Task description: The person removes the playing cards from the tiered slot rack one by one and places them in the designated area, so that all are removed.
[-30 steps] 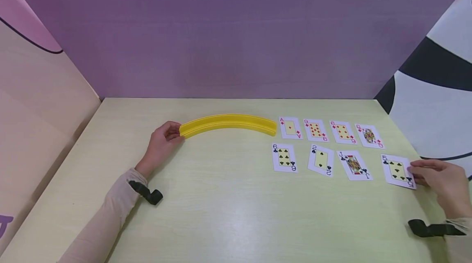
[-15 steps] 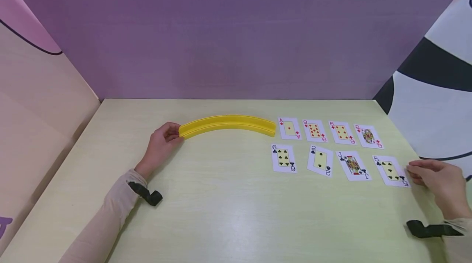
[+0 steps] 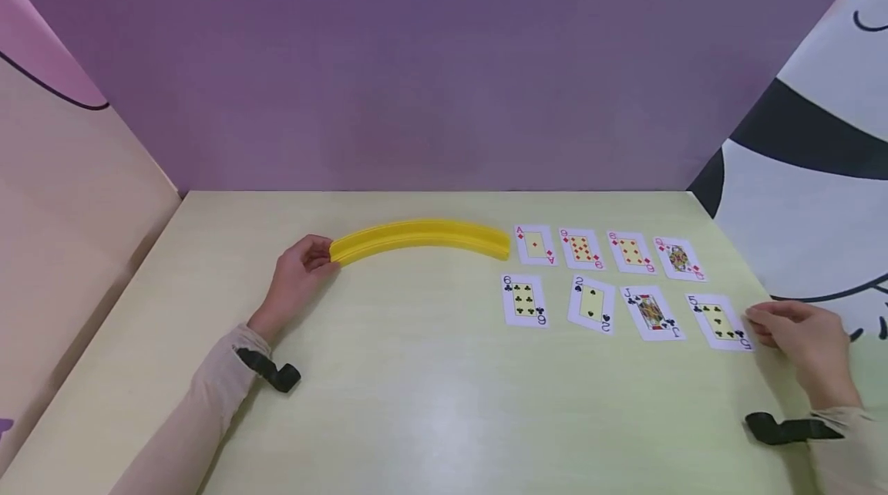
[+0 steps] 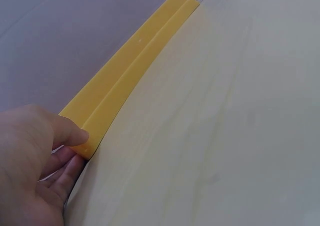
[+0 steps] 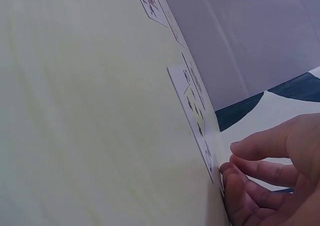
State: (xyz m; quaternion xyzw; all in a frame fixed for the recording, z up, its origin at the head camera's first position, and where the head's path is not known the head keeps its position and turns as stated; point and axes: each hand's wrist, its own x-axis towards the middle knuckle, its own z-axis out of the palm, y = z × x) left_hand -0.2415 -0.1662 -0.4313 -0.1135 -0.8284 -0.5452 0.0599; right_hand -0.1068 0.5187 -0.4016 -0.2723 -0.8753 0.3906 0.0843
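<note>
My left hand [image 3: 294, 275] pinches the left end of a yellow curved card holder [image 3: 419, 234], thumb on its front edge and fingers behind. The left wrist view shows this card holder [image 4: 127, 71] stretching away from my thumb. At the right, the five of clubs [image 3: 719, 321] lies face up on the table, ending the front row of playing cards. My right hand [image 3: 805, 345] is just beside its right edge, fingers loosely bent. In the right wrist view, the five of clubs [image 5: 192, 106] lies flat, and nothing shows between thumb and fingers.
Behind the front row lie the ace of diamonds [image 3: 535, 245], two more diamond cards and the queen of diamonds [image 3: 680, 258]. The six of clubs [image 3: 524, 300], two of spades [image 3: 592, 304] and jack of clubs [image 3: 652, 313] fill the front row. A purple wall [image 3: 437, 71] stands behind the table.
The five of clubs has moved left, closer to the jack of clubs, and now lies flat. My right hand has let go of it. My left hand keeps its hold on the card holder.
</note>
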